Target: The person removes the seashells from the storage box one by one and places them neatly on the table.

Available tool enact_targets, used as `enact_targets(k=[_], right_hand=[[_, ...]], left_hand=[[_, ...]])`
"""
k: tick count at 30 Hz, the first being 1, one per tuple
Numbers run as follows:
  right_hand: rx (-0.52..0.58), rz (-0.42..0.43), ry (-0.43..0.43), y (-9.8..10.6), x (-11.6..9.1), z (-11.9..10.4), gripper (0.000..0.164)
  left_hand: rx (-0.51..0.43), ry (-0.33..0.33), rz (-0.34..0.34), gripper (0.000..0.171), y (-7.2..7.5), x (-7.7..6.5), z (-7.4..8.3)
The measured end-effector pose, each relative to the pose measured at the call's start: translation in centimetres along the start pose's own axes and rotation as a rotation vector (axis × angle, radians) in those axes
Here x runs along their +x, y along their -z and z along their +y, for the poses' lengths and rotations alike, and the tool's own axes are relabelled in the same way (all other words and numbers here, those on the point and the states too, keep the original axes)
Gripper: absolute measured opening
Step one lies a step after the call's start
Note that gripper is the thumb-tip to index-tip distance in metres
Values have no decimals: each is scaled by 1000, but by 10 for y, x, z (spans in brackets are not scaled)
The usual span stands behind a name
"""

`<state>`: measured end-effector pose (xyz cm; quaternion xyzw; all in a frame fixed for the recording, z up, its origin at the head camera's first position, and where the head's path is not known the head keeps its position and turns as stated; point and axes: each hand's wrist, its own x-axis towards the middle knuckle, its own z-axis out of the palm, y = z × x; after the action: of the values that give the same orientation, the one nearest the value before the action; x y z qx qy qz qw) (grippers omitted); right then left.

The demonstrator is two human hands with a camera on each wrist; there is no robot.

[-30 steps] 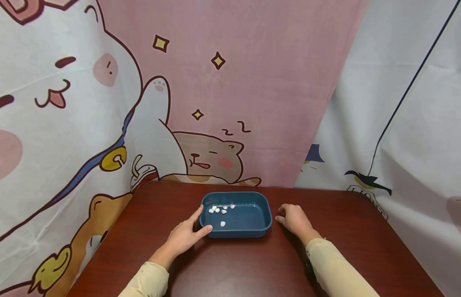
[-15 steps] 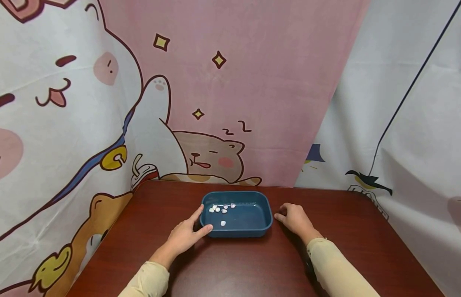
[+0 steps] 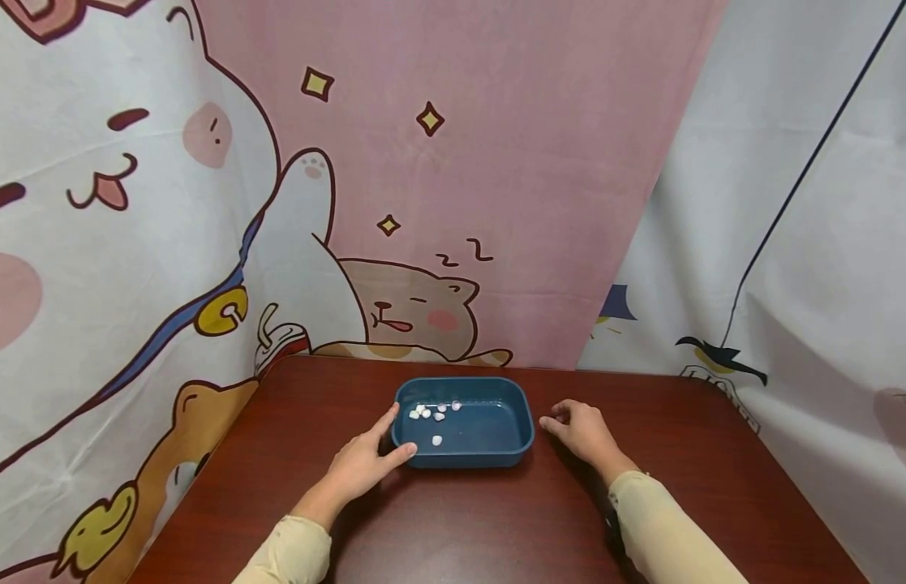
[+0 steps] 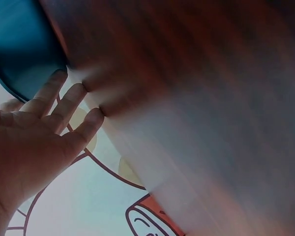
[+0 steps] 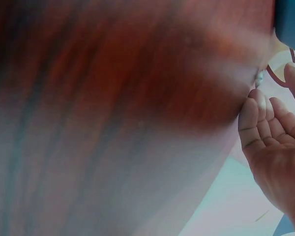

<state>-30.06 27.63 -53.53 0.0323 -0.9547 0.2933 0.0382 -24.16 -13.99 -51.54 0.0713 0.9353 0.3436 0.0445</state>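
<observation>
A dark blue rectangular tray [image 3: 489, 459] lies on the table, with several small whitish, pebble-like pieces [image 3: 437, 440] in its left half. My left hand [image 3: 359, 464] rests against the tray's left end, thumb at the near rim and fingers spread along the side. In the left wrist view its fingers [image 4: 69, 108] are extended beside the blue wall. To the right of the tray, apart from it, my right hand [image 3: 586, 431] rests low over the table with fingers loosely bent. The right wrist view shows a small pale piece [image 5: 259, 77] just beyond its fingertips, thumb held apart.
The reddish-brown wooden table [image 3: 467, 527] ends at a printed cloth backdrop [image 3: 525, 203] behind and at the sides. Cream sleeves [image 3: 664, 527] cover both forearms.
The right forearm has shifted slightly to the right. The left hand, the tray and the pieces in it stay as they were.
</observation>
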Motion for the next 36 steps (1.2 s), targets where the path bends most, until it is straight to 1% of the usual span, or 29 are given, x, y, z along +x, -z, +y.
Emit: enact_targets(k=[5, 10, 17, 22, 25, 28, 33, 36], right_hand=[[26, 46, 7, 5, -4, -4, 39], [98, 80, 24, 11, -12, -18, 39], [185, 67, 21, 9, -28, -42, 34], [249, 49, 7, 4, -39, -56, 35], [242, 62, -3, 2, -45, -61, 36], [197, 105, 11, -1, -50, -64, 33], [84, 170, 104, -6, -56, -70, 31], [49, 182, 151, -7, -59, -74, 30]], left_hand=[[-11, -2, -7, 89, 2, 1, 0], [1, 4, -10, 91, 6, 1, 2], [46, 8, -21, 91, 14, 3, 12], [42, 14, -32, 92, 17, 2, 19], [30, 22, -40, 92, 17, 2, 22], [15, 21, -46, 91, 17, 2, 23], [-23, 22, -53, 92, 16, 1, 24], [-23, 27, -55, 93, 15, 0, 22]])
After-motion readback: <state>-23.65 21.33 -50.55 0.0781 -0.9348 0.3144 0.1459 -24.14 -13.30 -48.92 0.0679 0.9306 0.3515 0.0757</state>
